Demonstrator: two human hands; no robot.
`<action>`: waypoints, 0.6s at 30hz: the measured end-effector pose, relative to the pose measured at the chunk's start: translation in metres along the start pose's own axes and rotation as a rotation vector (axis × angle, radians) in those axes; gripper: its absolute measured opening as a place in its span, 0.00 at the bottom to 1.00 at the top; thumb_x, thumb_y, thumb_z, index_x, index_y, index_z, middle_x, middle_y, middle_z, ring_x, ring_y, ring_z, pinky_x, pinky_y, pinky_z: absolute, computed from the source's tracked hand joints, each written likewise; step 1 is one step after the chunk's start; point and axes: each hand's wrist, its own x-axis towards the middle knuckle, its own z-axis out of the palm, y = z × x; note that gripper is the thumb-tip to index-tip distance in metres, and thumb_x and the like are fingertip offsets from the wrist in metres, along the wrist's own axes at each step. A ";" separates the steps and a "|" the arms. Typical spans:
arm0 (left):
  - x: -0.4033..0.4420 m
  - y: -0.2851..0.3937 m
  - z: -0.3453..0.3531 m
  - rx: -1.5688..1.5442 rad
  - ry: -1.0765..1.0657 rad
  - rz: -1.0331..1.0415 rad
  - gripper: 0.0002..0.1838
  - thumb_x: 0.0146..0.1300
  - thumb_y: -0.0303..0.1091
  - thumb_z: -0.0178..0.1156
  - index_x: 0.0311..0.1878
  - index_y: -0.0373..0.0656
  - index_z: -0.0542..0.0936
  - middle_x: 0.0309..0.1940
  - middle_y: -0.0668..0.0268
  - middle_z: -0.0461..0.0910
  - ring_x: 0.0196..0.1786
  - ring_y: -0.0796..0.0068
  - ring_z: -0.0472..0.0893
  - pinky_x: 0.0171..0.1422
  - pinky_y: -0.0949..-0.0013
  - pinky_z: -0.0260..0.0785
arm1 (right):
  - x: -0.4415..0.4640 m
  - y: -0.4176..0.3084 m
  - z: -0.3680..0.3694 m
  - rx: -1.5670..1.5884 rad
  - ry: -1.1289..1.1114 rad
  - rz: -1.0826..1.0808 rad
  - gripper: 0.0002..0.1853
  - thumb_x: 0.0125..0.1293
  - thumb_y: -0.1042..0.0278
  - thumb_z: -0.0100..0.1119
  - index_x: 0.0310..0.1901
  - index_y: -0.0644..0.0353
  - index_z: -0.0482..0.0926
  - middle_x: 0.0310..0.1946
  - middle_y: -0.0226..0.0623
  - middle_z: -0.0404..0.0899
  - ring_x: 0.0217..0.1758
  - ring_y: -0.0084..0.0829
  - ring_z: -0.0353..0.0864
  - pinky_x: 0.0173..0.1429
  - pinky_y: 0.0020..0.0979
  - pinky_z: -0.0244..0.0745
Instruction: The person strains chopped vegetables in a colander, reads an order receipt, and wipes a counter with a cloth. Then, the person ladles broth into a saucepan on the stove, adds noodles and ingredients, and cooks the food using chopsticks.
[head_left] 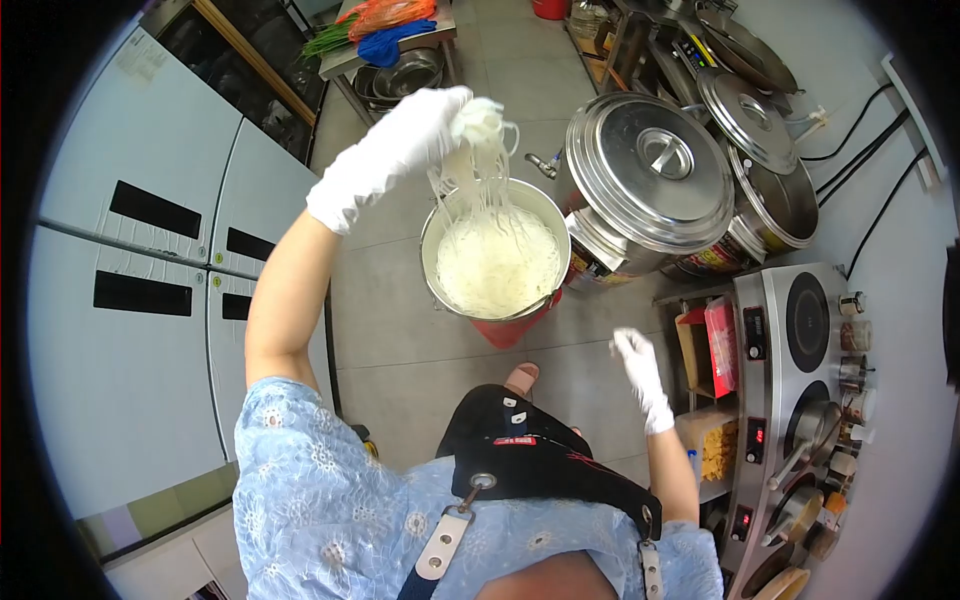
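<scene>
White noodles [478,160] hang in long strands from my left hand [415,130], which wears a white glove and is closed round their top end. Below it, a round metal pot [430,250] holds a mass of pale noodles, and the hanging strands reach down into it. Under the pot there is something red [508,330]. My right hand [637,360], also in a white glove, is held apart from the pot, to its lower right. Its fingers look curled together, but whether anything is between them is too small to tell.
Large lidded steel pots [650,170] stand at the right, one with a tap facing the noodle pot. A cooktop counter [775,400] with pans runs down the right side. White cabinets [130,300] line the left. A metal table [400,45] with bowls beneath is at the back.
</scene>
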 end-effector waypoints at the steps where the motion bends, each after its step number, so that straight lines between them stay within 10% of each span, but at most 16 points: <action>1: 0.001 0.005 -0.012 -0.036 -0.008 0.009 0.13 0.55 0.28 0.61 0.44 0.36 0.74 0.33 0.53 0.80 0.36 0.60 0.81 0.44 0.65 0.72 | 0.014 -0.024 0.008 -0.049 0.032 -0.104 0.16 0.66 0.64 0.59 0.49 0.66 0.74 0.36 0.32 0.78 0.38 0.22 0.74 0.47 0.24 0.70; 4: 0.003 0.029 -0.050 -0.058 0.023 -0.001 0.17 0.54 0.23 0.59 0.50 0.37 0.75 0.36 0.60 0.82 0.39 0.70 0.82 0.48 0.70 0.74 | 0.059 -0.079 0.050 0.135 -0.021 -0.352 0.43 0.55 0.63 0.69 0.68 0.69 0.56 0.64 0.51 0.65 0.68 0.39 0.64 0.70 0.34 0.58; 8: 0.006 0.046 -0.081 -0.311 0.073 0.060 0.18 0.54 0.21 0.55 0.50 0.35 0.76 0.38 0.64 0.82 0.39 0.78 0.81 0.50 0.72 0.74 | 0.093 -0.169 0.106 -0.164 -0.103 -0.673 0.64 0.40 0.61 0.77 0.72 0.68 0.40 0.71 0.57 0.47 0.77 0.45 0.43 0.77 0.39 0.41; 9: 0.007 0.062 -0.099 -0.180 -0.044 0.083 0.18 0.62 0.42 0.58 0.50 0.42 0.81 0.53 0.54 0.78 0.63 0.69 0.72 0.66 0.67 0.61 | 0.095 -0.188 0.123 -0.155 -0.125 -0.680 0.65 0.40 0.62 0.77 0.72 0.68 0.36 0.72 0.56 0.43 0.77 0.45 0.39 0.77 0.38 0.39; 10: 0.008 0.065 -0.103 -0.177 -0.043 0.082 0.18 0.62 0.42 0.58 0.50 0.42 0.81 0.53 0.54 0.78 0.63 0.69 0.72 0.66 0.67 0.61 | 0.095 -0.203 0.142 -0.145 -0.148 -0.685 0.66 0.40 0.62 0.77 0.71 0.69 0.33 0.73 0.56 0.40 0.78 0.45 0.36 0.78 0.38 0.36; 14: 0.013 0.069 -0.109 -0.109 0.019 0.125 0.16 0.63 0.39 0.55 0.47 0.38 0.81 0.47 0.55 0.81 0.55 0.64 0.78 0.60 0.66 0.67 | 0.104 -0.205 0.220 -0.029 -0.058 -0.993 0.53 0.45 0.63 0.74 0.69 0.68 0.51 0.66 0.52 0.59 0.72 0.42 0.55 0.73 0.39 0.52; 16: 0.022 0.047 -0.103 -0.030 0.006 0.311 0.13 0.60 0.33 0.57 0.45 0.38 0.81 0.44 0.59 0.81 0.52 0.67 0.78 0.58 0.67 0.68 | 0.104 -0.198 0.237 0.173 -0.255 -0.445 0.27 0.58 0.59 0.63 0.56 0.64 0.72 0.49 0.51 0.77 0.55 0.46 0.75 0.56 0.41 0.69; 18: 0.022 0.020 -0.086 -0.067 -0.023 0.132 0.14 0.57 0.27 0.56 0.47 0.36 0.79 0.41 0.62 0.82 0.45 0.73 0.79 0.54 0.70 0.71 | 0.110 -0.176 0.228 -0.089 -0.167 -0.530 0.18 0.60 0.61 0.59 0.47 0.64 0.74 0.40 0.51 0.78 0.47 0.48 0.77 0.51 0.44 0.70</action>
